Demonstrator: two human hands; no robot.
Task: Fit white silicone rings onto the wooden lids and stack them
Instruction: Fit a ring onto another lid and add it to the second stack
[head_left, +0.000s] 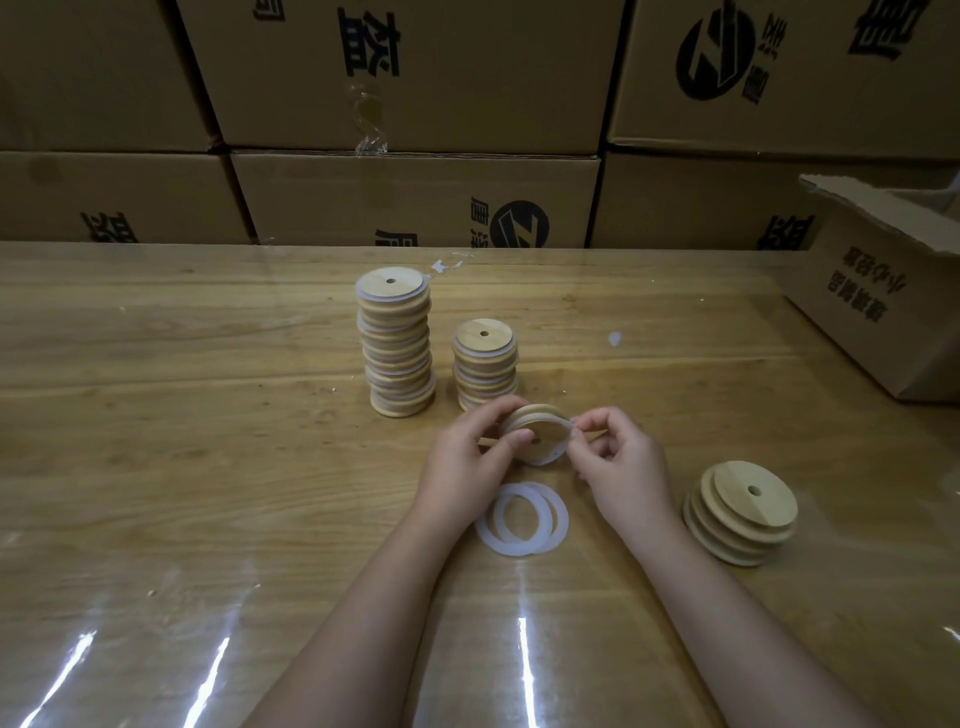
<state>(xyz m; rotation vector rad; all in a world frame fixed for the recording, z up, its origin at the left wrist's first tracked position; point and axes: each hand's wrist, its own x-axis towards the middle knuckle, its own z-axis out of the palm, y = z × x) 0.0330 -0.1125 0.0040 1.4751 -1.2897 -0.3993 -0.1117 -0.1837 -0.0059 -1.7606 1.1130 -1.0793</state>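
- Wooden lid (537, 434): held tilted above the table (208, 467), just in front of the shorter stack (485, 364).
- Left hand (472, 457) grips the lid's edge; right hand (618, 462) pinches a white ring (563, 449) at the lid's right rim.
- Step judged: seating the ring; how far round it sits cannot be told.
- Next move calls for working the ring fully round, then setting the lid squarely on the shorter stack.
- Loose rings (522, 519) lie beneath the hands; bare lids (743, 512) wait at right.

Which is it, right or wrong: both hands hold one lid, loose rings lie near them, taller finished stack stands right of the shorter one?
Wrong in one respect: the head view shows the taller finished stack left of the shorter stack. Otherwise yes: left hand and right hand hold one lid, loose rings lie near them.
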